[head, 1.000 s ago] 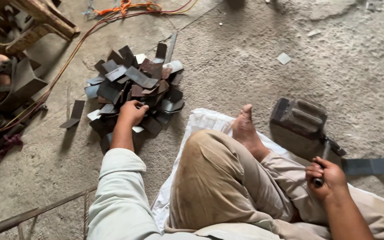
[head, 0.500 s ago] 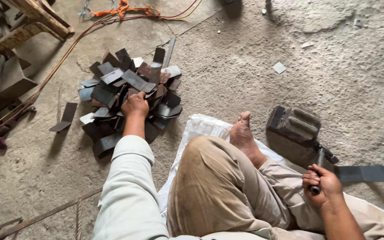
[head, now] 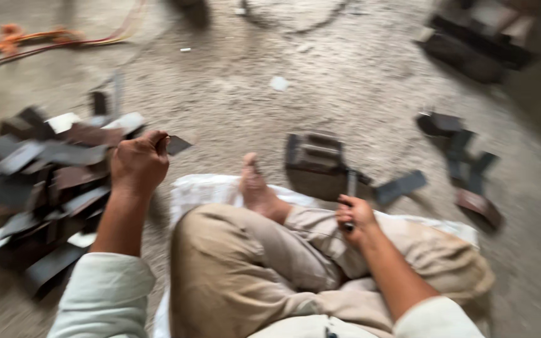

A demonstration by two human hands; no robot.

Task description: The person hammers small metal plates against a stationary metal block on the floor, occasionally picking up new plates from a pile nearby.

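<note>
Dark metal, a small flat piece (head: pixel 176 145), sticks out from the curled fingers of the left hand (head: pixel 138 164), which is raised on a bent wrist, forearm stretched forward over the edge of the heap of dark metal plates (head: pixel 39 188). Across the folded legs, the right hand (head: pixel 355 213) is closed in a fist round a slim tool handle (head: pixel 350 188), held upright beside a dark block (head: pixel 317 164) on the concrete floor (head: pixel 270 94). A bare foot (head: pixel 255 188) rests on a white sack (head: pixel 205 191). The view is blurred.
</note>
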